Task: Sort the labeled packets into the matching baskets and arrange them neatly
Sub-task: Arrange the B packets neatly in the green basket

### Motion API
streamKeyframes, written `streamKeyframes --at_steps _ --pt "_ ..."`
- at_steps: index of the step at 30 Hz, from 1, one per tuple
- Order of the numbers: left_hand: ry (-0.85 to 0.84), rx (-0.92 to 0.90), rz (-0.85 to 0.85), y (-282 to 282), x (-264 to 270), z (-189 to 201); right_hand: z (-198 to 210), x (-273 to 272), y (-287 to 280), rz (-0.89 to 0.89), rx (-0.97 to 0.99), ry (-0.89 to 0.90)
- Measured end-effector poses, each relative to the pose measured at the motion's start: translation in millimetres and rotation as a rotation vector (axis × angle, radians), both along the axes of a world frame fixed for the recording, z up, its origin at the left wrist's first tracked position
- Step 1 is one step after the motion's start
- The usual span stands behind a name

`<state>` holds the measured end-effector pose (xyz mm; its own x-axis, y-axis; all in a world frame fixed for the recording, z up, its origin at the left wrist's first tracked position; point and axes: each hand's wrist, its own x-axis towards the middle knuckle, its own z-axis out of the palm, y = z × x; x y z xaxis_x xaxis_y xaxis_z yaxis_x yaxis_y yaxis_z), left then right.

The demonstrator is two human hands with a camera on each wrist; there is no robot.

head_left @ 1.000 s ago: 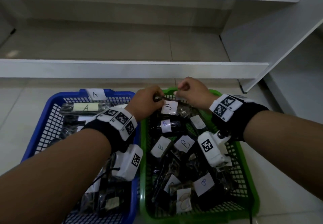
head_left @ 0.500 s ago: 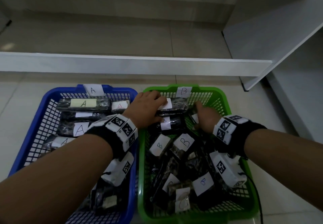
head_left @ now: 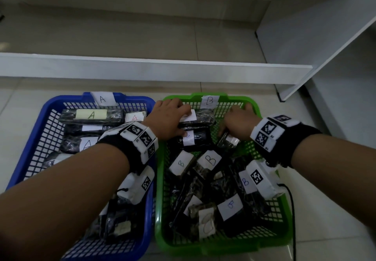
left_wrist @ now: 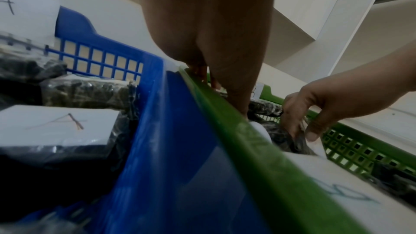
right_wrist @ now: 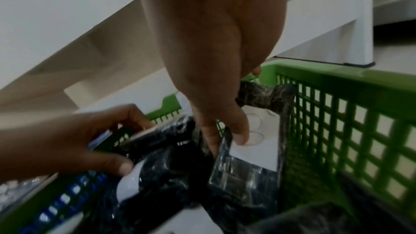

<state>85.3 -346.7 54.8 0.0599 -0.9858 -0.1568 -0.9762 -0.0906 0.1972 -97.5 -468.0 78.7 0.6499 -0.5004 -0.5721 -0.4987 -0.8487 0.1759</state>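
Observation:
A blue basket (head_left: 50, 106) tagged A stands on the left and a green basket (head_left: 254, 106) tagged B on the right. Both hold black packets with white letter labels. My left hand (head_left: 171, 118) lies on the rearmost B packet (head_left: 201, 117) in the green basket, fingers curled over its far edge and thumb on the near side. My right hand (head_left: 238, 122) is at the back right of the green basket. In the right wrist view its thumb and fingers pinch a small labelled packet (right_wrist: 254, 150), tilted against the basket wall.
Several B packets (head_left: 209, 160) lie jumbled in the front of the green basket. A packets (head_left: 91, 115) lie in rows in the blue one. A low white shelf edge (head_left: 142, 69) runs just behind the baskets, and a white cabinet panel (head_left: 305, 61) stands at the right.
Both hands came down from above the green basket's back rim into it. The B packet they held now lies at the back, and my right hand shifted right onto a small packet.

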Motion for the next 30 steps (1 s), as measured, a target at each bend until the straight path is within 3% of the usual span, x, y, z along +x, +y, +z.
streamKeyframes --at_steps 4,7,12,19,26,30 --pt "-0.004 0.005 -0.004 0.7 -1.4 0.5 -9.2 -5.7 -4.4 -0.001 -0.018 -0.167" --pt "-0.012 0.000 -0.009 0.9 -1.2 -0.5 -10.4 -11.0 -19.9 -0.166 0.045 -0.405" --pt "-0.007 0.006 -0.007 -0.1 -0.8 -0.3 -12.0 -15.0 -21.8 -0.320 0.125 -0.610" --pt "-0.018 -0.001 -0.014 0.7 -1.4 -0.2 -11.2 -14.5 -23.7 -0.523 0.267 -0.749" --pt "-0.023 0.001 -0.012 0.5 -1.7 -0.8 -15.3 -17.0 -27.3 -0.418 0.180 -0.806" --pt "-0.020 -0.001 -0.010 0.3 -0.8 -1.5 -17.2 -18.3 -29.2 -0.275 0.097 -0.682"
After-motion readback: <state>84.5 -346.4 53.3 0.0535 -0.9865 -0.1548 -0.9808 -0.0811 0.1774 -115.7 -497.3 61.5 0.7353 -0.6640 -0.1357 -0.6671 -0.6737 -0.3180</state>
